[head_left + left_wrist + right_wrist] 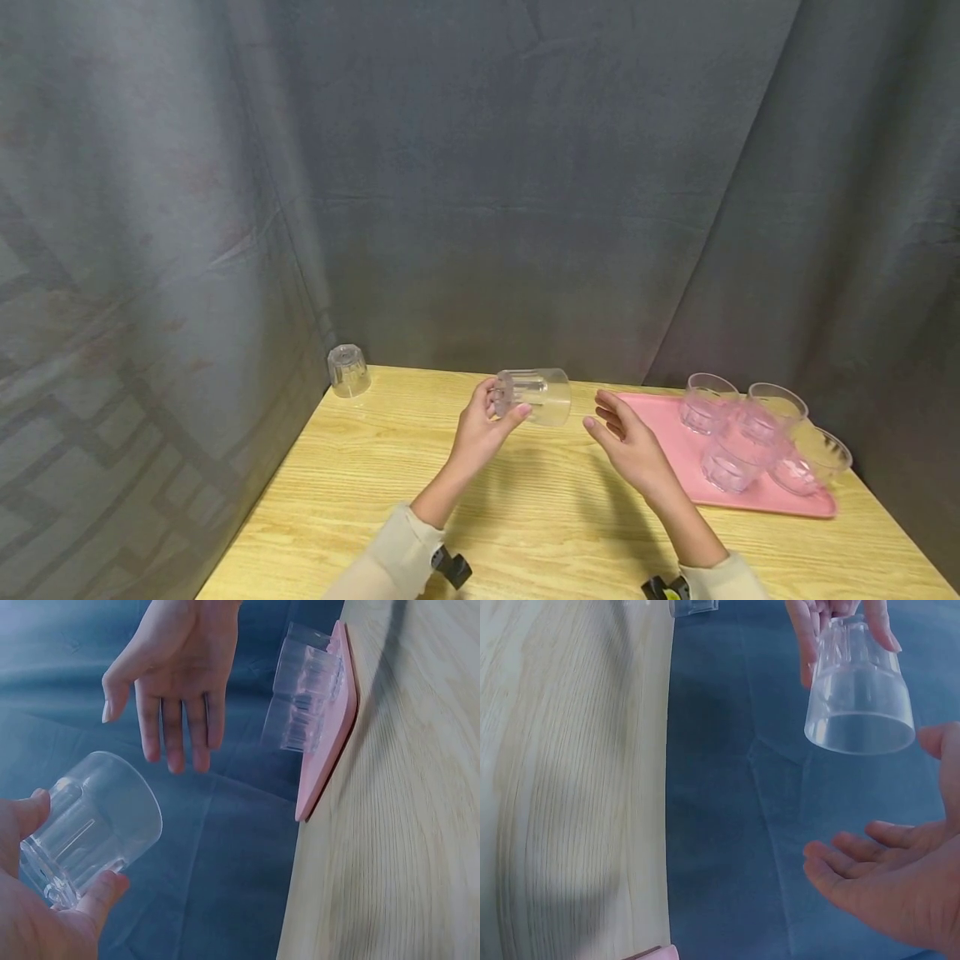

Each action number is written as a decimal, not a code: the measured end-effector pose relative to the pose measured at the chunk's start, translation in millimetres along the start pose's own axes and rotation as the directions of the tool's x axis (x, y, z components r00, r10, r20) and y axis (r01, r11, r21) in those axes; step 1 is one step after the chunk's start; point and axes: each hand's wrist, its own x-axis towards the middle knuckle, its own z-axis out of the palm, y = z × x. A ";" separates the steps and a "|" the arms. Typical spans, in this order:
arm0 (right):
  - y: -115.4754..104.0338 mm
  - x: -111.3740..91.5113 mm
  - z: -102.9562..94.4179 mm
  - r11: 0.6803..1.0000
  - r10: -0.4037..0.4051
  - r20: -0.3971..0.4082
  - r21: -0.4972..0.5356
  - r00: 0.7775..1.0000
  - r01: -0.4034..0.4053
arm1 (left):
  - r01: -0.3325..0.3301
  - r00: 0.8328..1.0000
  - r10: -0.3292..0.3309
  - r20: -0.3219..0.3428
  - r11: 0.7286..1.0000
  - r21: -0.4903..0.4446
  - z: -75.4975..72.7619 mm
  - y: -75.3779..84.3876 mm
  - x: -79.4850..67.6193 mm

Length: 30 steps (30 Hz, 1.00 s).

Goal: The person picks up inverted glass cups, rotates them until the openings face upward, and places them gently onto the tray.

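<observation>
Held sideways above the table is a clear plastic tumbler, its mouth toward the right. My left hand grips it around the base end, thumb on the near side. My right hand is a short way right of the rim, fingers extended and thumb apart, touching nothing. In the right wrist view the tumbler shows its open mouth facing the right hand. The left wrist view shows the left fingers around the lower part of the tumbler.
A pink tray lies at the right of the wooden table, with several clear tumblers on it, mouths up. One more tumbler stands upside down at the far left corner. Grey curtains enclose the back and sides.
</observation>
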 end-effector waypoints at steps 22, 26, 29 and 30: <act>-0.4 3.5 6.7 0.999 0.005 0.011 0.047 1.000 -0.006 | -0.014 0.999 0.018 0.041 0.996 -0.085 18.3 2.0 -0.2; -2.0 2.7 6.9 0.998 0.009 0.018 0.054 1.000 -0.010 | -0.013 0.999 0.017 0.047 0.995 -0.096 20.2 3.0 -0.8; -3.2 2.3 6.7 0.998 0.013 0.020 0.057 1.000 -0.014 | -0.011 0.999 0.016 0.047 0.995 -0.097 21.3 3.7 -1.0; -3.6 2.2 6.6 0.998 0.015 0.020 0.057 1.000 -0.016 | -0.011 0.999 0.016 0.047 0.995 -0.098 21.7 3.8 -1.0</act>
